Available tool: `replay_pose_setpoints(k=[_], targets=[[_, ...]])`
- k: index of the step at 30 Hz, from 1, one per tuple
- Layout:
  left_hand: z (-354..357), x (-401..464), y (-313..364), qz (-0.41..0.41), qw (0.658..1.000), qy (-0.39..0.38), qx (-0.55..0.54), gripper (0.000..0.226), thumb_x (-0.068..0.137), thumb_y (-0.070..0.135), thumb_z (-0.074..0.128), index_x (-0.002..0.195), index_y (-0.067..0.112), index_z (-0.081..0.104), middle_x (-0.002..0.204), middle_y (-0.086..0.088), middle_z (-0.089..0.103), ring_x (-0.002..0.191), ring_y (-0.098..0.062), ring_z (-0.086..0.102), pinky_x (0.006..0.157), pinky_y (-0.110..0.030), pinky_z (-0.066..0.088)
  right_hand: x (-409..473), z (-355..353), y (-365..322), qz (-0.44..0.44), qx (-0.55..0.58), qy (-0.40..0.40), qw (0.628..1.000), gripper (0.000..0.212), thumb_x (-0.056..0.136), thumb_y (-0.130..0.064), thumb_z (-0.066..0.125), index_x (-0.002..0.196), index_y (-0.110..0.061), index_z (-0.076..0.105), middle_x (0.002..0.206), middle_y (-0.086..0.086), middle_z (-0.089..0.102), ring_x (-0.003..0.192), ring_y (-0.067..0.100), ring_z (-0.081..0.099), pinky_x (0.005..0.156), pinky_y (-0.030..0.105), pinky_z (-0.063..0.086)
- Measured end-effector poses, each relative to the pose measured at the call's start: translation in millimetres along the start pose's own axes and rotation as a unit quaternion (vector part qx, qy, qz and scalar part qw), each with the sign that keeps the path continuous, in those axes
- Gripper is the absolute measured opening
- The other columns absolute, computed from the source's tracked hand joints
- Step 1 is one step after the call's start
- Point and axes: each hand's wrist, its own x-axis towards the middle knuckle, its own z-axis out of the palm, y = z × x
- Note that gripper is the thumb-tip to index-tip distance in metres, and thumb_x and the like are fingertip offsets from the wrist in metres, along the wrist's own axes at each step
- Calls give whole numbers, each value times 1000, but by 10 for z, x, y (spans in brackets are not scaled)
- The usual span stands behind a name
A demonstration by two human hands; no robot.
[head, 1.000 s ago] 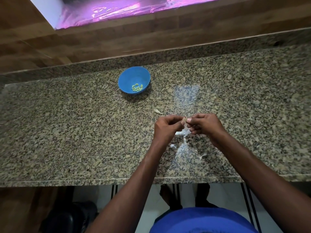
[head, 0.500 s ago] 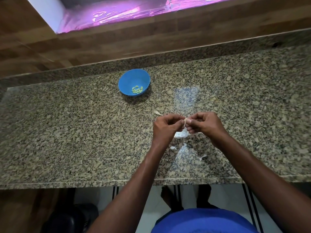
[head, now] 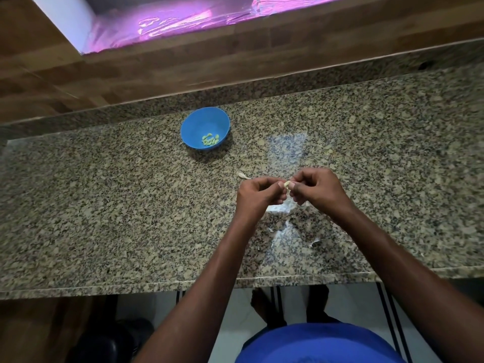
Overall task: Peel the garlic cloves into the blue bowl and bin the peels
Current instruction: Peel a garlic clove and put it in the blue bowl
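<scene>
A small pale garlic clove [head: 287, 184] is pinched between the fingertips of both hands, a little above the granite counter [head: 104, 205]. My left hand [head: 258, 196] and my right hand [head: 317, 188] meet at the clove, all fingers curled. The blue bowl [head: 201, 121] stands farther back to the left and holds several peeled, greenish cloves [head: 210, 139]. White peels [head: 277, 207] lie on the counter under and in front of my hands. Another loose piece of garlic [head: 242, 175] lies just behind my left hand.
A wooden wall panel [head: 235, 56] rises behind the counter's raised granite back edge. The counter's front edge [head: 104, 285] runs across below my forearms. A dark object [head: 110, 341] sits on the floor at lower left.
Both hands stay together on the clove and shift only slightly. The camera view has tilted a little, so the bowl sits lower in the frame.
</scene>
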Motion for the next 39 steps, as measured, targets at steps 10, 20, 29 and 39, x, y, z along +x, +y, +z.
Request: replay_pose_setpoints(k=[10,20,29,39], targets=[[-32,42,-33,16,997,-2,76,12,92,14,76,102,8,80,87,-11,78,77,-17,70,74,-30,59,2,-60,-46,66,86,-50,993,12,93,-4,66,87,5,69,74,16,69,55,13,61,53,25,52],[86,14,-69,-28,995,16,-92,13,96,12,70,98,0,76,83,-10,74,71,-15,65,72,-27,57,45,70,10,109,92,-22,990,21,93,-6,60,74,-7,68,66,10,64,51,14,53,48,26,46],[-1,41,-38,-82,985,-8,-153,14,94,0,67,106,0,75,90,-10,74,76,-16,65,76,-25,59,78,21,117,49,-83,-13,995,6,91,-16,74,85,-15,73,79,3,73,71,18,72,62,34,61],[-77,15,11,34,998,1,57,13,89,11,78,102,10,79,94,-8,78,85,-15,72,81,-30,61,-19,-78,-59,16,-5,-40,999,12,88,-17,78,92,-6,75,80,8,76,69,19,73,62,30,61]])
